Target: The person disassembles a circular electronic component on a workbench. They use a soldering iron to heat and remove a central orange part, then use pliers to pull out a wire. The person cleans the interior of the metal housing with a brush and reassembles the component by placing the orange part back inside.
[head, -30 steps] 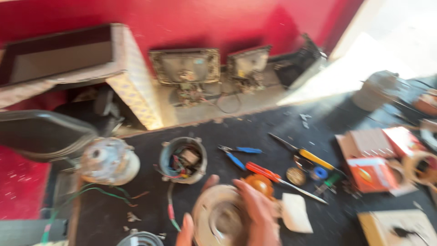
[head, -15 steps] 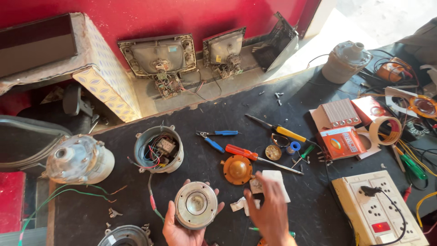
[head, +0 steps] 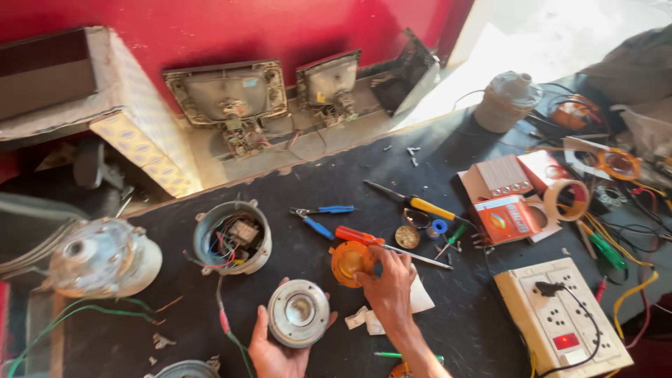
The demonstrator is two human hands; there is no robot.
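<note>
Round metal motor cap (head: 299, 313) now sits cradled in the left hand (head: 274, 350), low on the black table (head: 336, 185). Beside it, the right hand (head: 388, 283) has moved up and pinches an orange disc (head: 350, 260).

Bright daylight from upper right, overexposed there; left edge dimmer, slightly soft.

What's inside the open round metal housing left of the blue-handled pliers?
The round metal housing holds a tangle of coloured wires and a small blocky component near its middle. Its floor beneath the wires is covered, so nothing deeper can be made out.
</note>
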